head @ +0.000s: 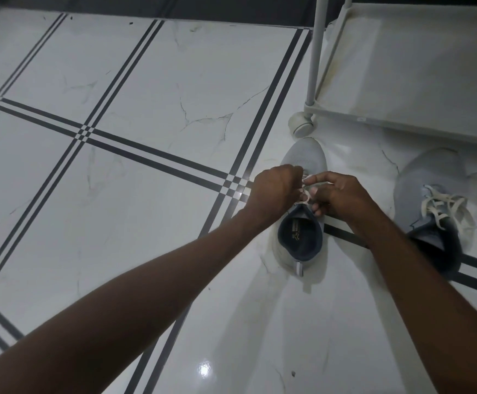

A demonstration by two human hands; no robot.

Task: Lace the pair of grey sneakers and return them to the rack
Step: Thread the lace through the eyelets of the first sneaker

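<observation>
A grey sneaker (305, 157) with a dark blue collar stands on the floor, toe pointing away from me. My left hand (274, 189) and my right hand (336, 194) meet over its tongue, both pinching its white lace (306, 191). Most of the lacing is hidden under my fingers. The second grey sneaker (427, 191) lies to the right, its white lace (447, 206) threaded and loose. The white rack (402, 126) stands just beyond both shoes.
The floor is glossy white tile (135, 81) with dark stripe lines. The rack has a round caster wheel (302, 125) close to the toe of the nearer sneaker and an upright post (315, 52). Its low shelf is bare.
</observation>
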